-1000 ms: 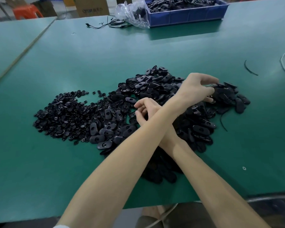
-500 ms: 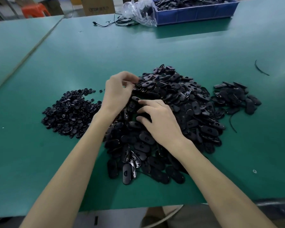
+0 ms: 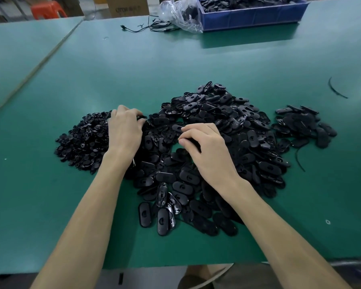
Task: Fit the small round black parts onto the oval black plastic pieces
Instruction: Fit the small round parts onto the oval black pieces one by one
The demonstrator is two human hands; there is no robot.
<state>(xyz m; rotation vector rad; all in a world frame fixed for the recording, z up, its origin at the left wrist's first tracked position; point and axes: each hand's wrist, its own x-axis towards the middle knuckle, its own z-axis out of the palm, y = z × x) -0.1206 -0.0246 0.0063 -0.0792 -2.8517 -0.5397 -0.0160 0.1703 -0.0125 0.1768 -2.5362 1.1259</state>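
Observation:
A heap of small round black parts [image 3: 81,140] lies on the green table [image 3: 175,59], left of centre. A larger heap of oval black pieces [image 3: 233,126] fills the middle. A smaller group of oval pieces [image 3: 304,128] sits apart to the right. My left hand [image 3: 125,132] rests where the round heap meets the oval heap, its fingers curled down and pinching a small black part at the tips. My right hand [image 3: 206,149] lies on the oval heap with its fingers curled round an oval piece [image 3: 193,142]. Most of that piece is hidden under the hand.
A blue bin [image 3: 252,19] of black parts stands at the far edge, with a clear plastic bag [image 3: 179,15] and a black cable [image 3: 146,28] beside it. A thin black strip [image 3: 338,90] lies far right. The table's front edge runs close below my forearms.
My arms have uncrossed. The left hand has swung from the right-hand group across to the round parts heap and dropped onto it. The right hand has stayed on the oval heap.

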